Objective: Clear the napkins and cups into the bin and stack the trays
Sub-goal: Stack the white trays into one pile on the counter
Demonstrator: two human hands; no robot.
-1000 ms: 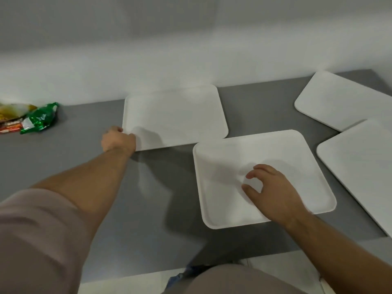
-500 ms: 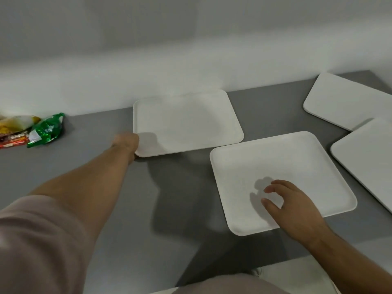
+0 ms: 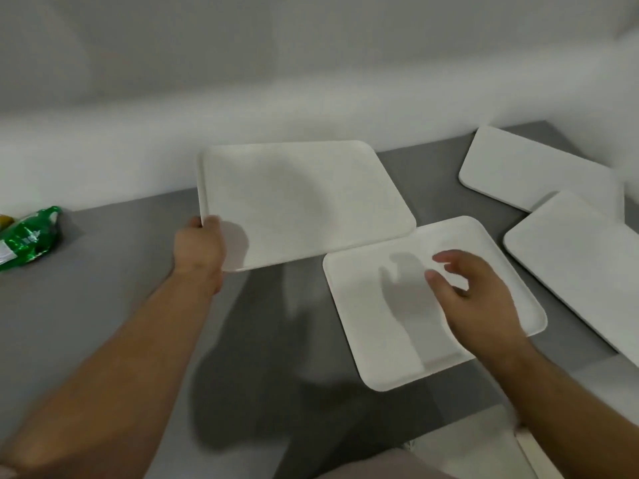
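The left hand (image 3: 198, 247) is clamped on one corner of a white tray (image 3: 301, 202), thumb on the rim, and this tray looks lifted and tilted, with its far corner over the edge of a second tray (image 3: 415, 316). Held by one corner only, it could, I think, twist or slip from the fingers, or knock the second tray askew on the grey worktop (image 3: 103, 305). The left arm is stretched forward, wrist straight. The right hand (image 3: 477, 299) hovers above the second tray, fingers apart and curled, holding nothing. Further right of it lie two more trays (image 3: 539, 167), overlapping. Far left of the left hand is a green packet (image 3: 29, 236). No napkins, cups or bin are in view.
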